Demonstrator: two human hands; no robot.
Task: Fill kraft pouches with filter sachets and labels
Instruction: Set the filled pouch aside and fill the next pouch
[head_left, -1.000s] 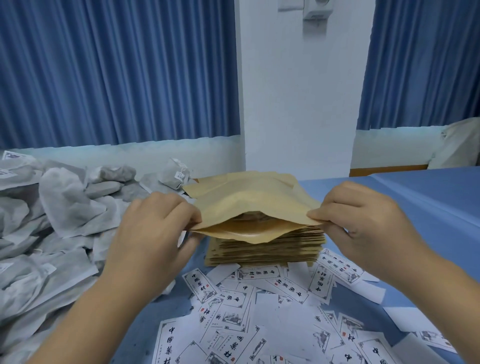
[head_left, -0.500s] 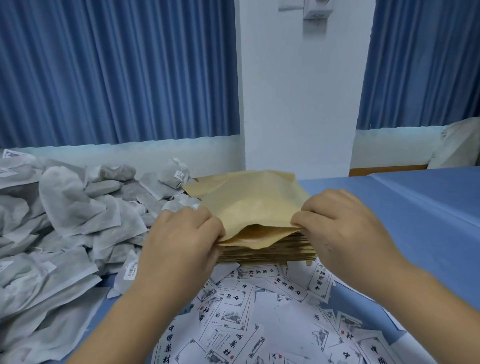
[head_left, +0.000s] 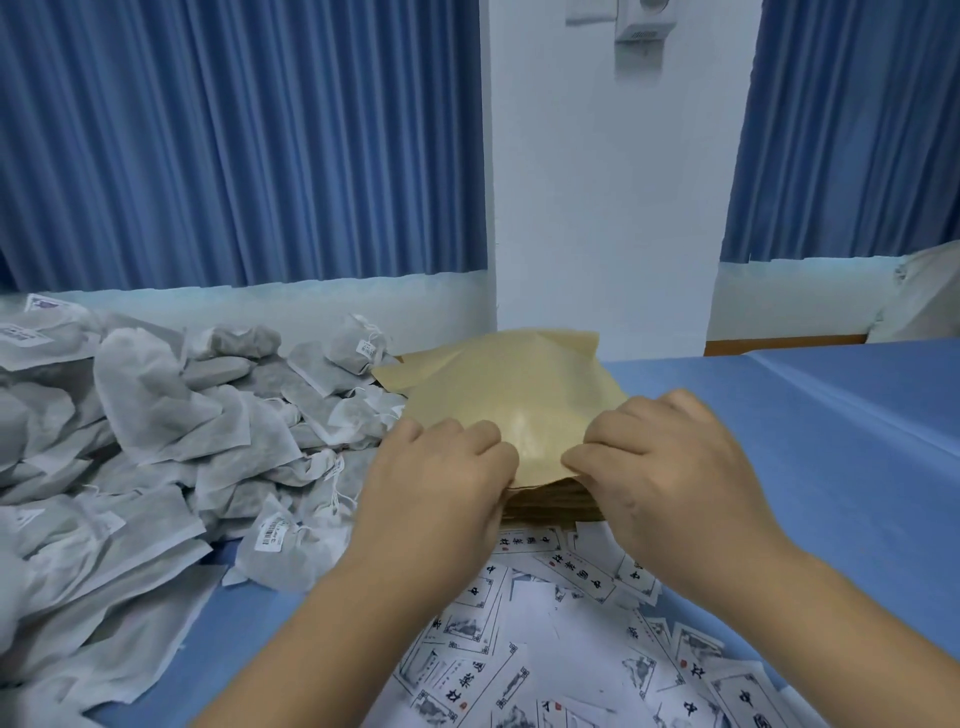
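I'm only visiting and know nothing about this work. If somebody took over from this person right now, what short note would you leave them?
Left hand and right hand: both pinch the near edge of the top pouch, which lies on the stack of pouches.
Sachets: heaped to the left of the stack.
Labels: scattered on the blue table in front of the stack.
Done: no filled pouch is in view.
Left: open this pouch, slip in a sachet and a label, then probably carry on down the stack.
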